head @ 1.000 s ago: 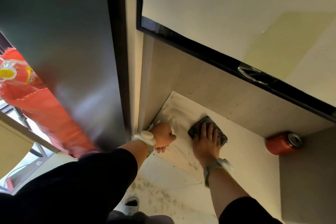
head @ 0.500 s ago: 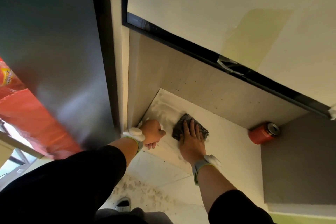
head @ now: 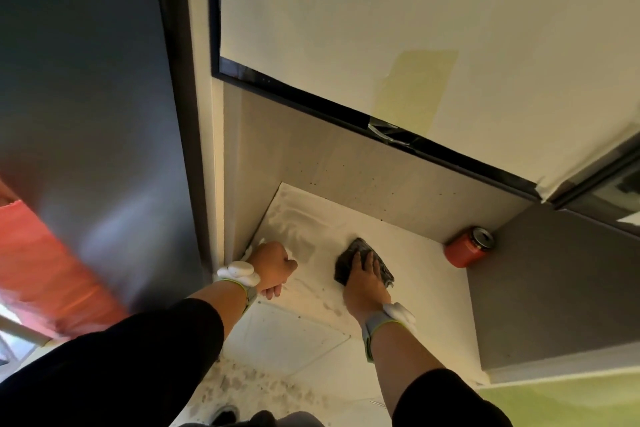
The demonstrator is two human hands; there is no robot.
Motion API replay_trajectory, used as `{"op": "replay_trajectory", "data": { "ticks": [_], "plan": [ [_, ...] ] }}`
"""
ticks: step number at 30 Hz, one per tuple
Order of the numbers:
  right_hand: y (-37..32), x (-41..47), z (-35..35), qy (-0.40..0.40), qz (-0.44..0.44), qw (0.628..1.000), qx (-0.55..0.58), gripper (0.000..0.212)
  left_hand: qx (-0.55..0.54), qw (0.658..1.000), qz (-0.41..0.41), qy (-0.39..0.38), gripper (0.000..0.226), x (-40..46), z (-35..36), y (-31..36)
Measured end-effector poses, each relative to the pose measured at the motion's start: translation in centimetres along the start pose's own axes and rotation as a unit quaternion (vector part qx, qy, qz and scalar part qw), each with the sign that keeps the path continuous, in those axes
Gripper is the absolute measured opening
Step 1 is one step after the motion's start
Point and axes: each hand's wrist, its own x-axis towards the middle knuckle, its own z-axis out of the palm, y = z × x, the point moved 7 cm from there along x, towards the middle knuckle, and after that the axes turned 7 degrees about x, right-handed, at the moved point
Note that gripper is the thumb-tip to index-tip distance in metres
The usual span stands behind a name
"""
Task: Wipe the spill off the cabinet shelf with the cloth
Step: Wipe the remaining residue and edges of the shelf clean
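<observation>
White cabinet shelf [head: 415, 274], smeared. Right hand [head: 363, 282]: fingers straight, pressing dark cloth [head: 360, 262] flat. Left hand [head: 273, 267]: curled over shelf's front-left edge. Red can [head: 467, 251] at back right.

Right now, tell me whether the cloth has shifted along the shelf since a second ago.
Yes. The cloth, pressed under the right hand, has slid right along the shelf, toward the red can in the back right corner.

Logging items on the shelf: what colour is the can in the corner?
Red, with a silver top; the can shows in the head view.
</observation>
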Motion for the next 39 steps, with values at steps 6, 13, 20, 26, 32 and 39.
{"op": "replay_trajectory", "data": {
  "ticks": [6, 13, 20, 26, 32, 39],
  "plan": [
    [4.4, -1.7, -1.0, 0.02, 0.08, 0.997, 0.0, 0.069, 0.006, 1.0, 0.012, 0.014, 0.038, 0.4, 0.2, -0.4],
    [6.3, -2.2, -2.6, 0.028, 0.122, 0.992, -0.006, 0.046, 0.037, 0.999, 0.015, 0.028, 0.038, 0.4, 0.2, -0.1],
    [3.8, -0.6, -1.0, -0.027, 0.005, 0.999, 0.038, 0.071, 0.031, 0.998, 0.012, 0.045, 0.037, 0.1, 0.0, 0.1],
    [3.3, 1.0, 0.2, -0.055, -0.104, 0.992, 0.052, 0.065, 0.04, 0.996, 0.013, 0.074, 0.039, -0.4, 0.3, 0.0],
    [5.3, -1.9, 1.8, -0.014, -0.225, 0.972, 0.069, 0.057, 0.093, 0.98, 0.029, 0.174, 0.033, -2.2, 0.3, -0.2],
    [4.3, -6.2, 3.4, -0.01, -0.3, 0.953, 0.034, 0.057, 0.203, 0.951, 0.066, 0.225, 0.033, -6.2, 3.8, 0.4]
  ]
}}
